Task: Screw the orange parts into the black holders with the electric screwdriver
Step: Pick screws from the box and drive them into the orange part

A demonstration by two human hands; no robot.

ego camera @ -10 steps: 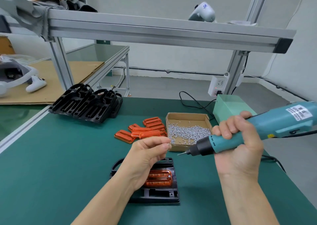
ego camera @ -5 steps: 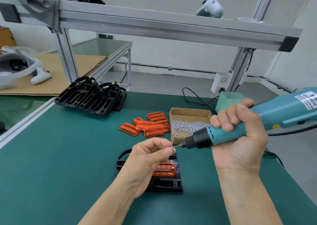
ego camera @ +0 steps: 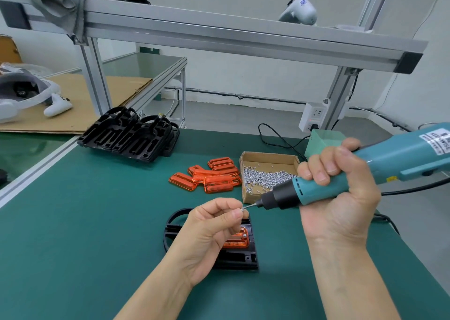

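Above the black holder (ego camera: 239,258) with its orange part (ego camera: 237,239) on the green counter (ego camera: 97,222), the left hand (ego camera: 209,232) pinches a tiny screw (ego camera: 242,209) against the screwdriver (ego camera: 353,180) tip. The right hand (ego camera: 341,193) grips the tool tight. The screw could slip and drop if the tip wobbles.

Two hands show: the left (ego camera: 209,232) and the right (ego camera: 341,197). One screwdriver (ego camera: 360,176) is in view. One holder (ego camera: 239,258) lies near on the table (ego camera: 85,222), with one orange part (ego camera: 237,239) seated in it. A loose heap of orange parts (ego camera: 209,177) holds about six, though overlaps hide the exact count. A stack of holders (ego camera: 129,134) stands farther back; it has several, too interlocked to count. One cardboard box (ego camera: 267,160) contains screws (ego camera: 265,178), far too many and too small to count. One screw (ego camera: 241,209) sits at the left fingertips. One green box (ego camera: 323,141) stands behind.
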